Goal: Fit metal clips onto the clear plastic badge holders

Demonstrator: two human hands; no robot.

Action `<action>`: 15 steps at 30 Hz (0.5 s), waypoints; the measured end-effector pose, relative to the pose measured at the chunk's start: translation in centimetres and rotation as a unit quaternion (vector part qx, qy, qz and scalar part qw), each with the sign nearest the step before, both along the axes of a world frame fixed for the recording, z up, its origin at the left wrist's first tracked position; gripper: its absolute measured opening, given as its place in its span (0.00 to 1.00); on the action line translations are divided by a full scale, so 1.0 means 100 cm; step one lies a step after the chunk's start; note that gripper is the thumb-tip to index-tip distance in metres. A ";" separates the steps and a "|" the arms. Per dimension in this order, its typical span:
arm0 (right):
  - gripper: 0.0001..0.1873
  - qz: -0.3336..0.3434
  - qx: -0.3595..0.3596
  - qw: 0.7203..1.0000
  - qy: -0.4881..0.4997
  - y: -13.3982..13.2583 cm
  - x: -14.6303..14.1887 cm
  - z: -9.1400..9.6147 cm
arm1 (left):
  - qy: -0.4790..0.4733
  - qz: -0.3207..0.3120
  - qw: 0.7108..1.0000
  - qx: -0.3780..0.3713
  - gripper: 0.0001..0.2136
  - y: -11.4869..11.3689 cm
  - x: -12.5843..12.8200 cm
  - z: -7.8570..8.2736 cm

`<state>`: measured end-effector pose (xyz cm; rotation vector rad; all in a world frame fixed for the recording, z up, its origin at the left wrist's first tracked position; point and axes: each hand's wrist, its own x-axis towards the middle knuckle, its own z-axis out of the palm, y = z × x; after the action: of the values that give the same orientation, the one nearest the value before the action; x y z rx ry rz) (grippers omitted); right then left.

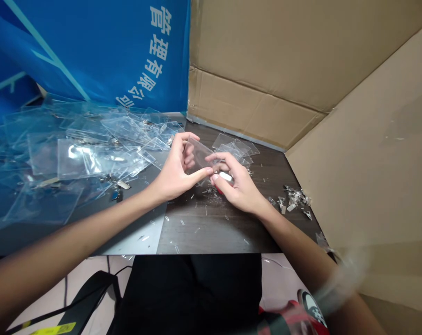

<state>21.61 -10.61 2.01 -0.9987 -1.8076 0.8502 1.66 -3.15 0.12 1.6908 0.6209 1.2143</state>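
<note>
A clear plastic badge holder [200,153] is held up over the table, tilted. My left hand [176,172] grips it with the thumb along its near edge and the fingers behind. At the holder's right end, my right hand [240,186] is closed, thumb and fingertips pinching a small badge clip whose pale strap [226,176] shows by the palm. The clip's metal part is mostly hidden by the fingers. Both thumb tips nearly meet there. Something red [218,190] is partly visible under my right hand.
Clear badge holders with clips lie in a large pile [92,144] at left. Several flat holders [235,146] lie behind my right hand. Loose metal clips [296,197] are heaped at right. Small plastic scraps dot the dark table [204,237]. Cardboard walls [260,102] bound the back and right.
</note>
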 end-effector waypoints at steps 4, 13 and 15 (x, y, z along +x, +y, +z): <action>0.16 -0.014 -0.002 1.000 -0.020 -0.001 0.000 0.001 | 0.027 0.043 0.998 0.025 0.33 -0.004 -0.001 0.002; 0.20 -0.025 0.018 0.998 -0.049 0.001 0.001 0.000 | 0.058 0.080 0.994 0.044 0.28 -0.009 -0.001 0.004; 0.21 -0.022 0.013 0.998 -0.054 0.002 0.001 0.002 | 0.068 0.085 0.992 0.058 0.28 -0.010 -0.001 0.005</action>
<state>21.75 -10.39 2.24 -1.0824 -1.8761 0.7554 1.55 -4.18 0.65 1.8595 0.8043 1.2824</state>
